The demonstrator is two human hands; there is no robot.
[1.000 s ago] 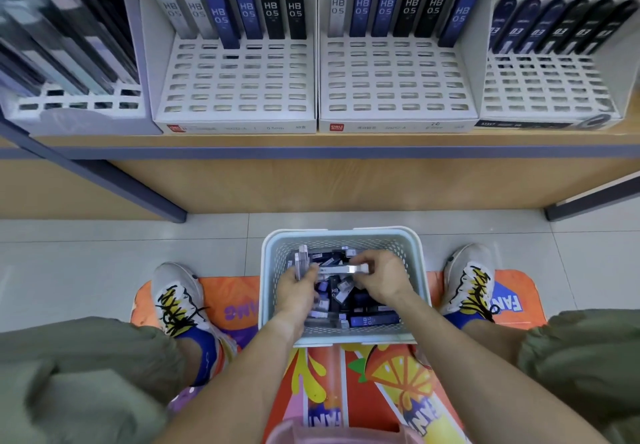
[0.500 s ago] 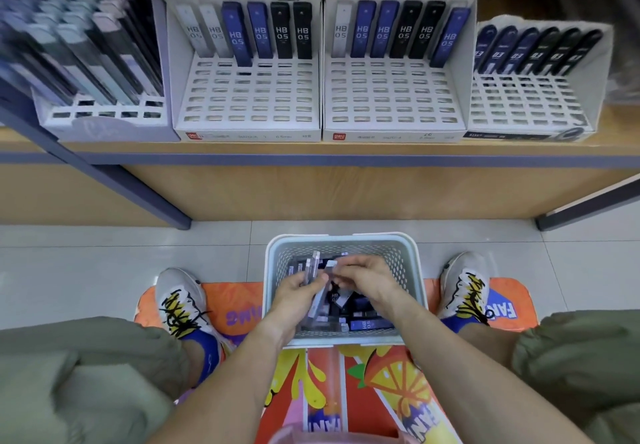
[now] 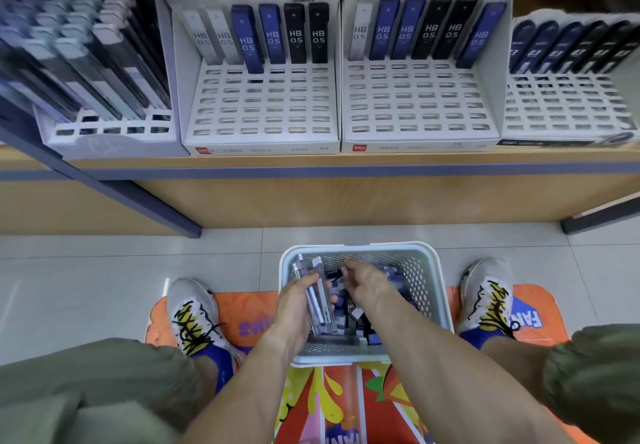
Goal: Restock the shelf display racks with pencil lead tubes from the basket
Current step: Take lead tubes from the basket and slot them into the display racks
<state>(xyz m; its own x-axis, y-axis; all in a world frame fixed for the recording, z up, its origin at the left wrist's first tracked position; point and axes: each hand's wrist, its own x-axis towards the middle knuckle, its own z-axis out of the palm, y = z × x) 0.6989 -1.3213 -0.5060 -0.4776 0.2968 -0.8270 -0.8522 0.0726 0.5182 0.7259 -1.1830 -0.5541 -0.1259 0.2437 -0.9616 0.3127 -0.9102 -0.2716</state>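
Gripping a bundle of clear tubes (image 3: 320, 300), the left hand (image 3: 294, 308) curls around them just above the basket (image 3: 437, 291). Beside it, the right hand (image 3: 367, 282) reaches down into the basket with bent fingers over the loose pencil lead tubes (image 3: 363, 326); whether it pinches one I cannot tell. Beyond both hands, up on the shelf (image 3: 311, 166), stand the display racks (image 3: 263, 104), mostly unfilled.

"HB 0.5" on racked lead tubes (image 3: 296, 33)
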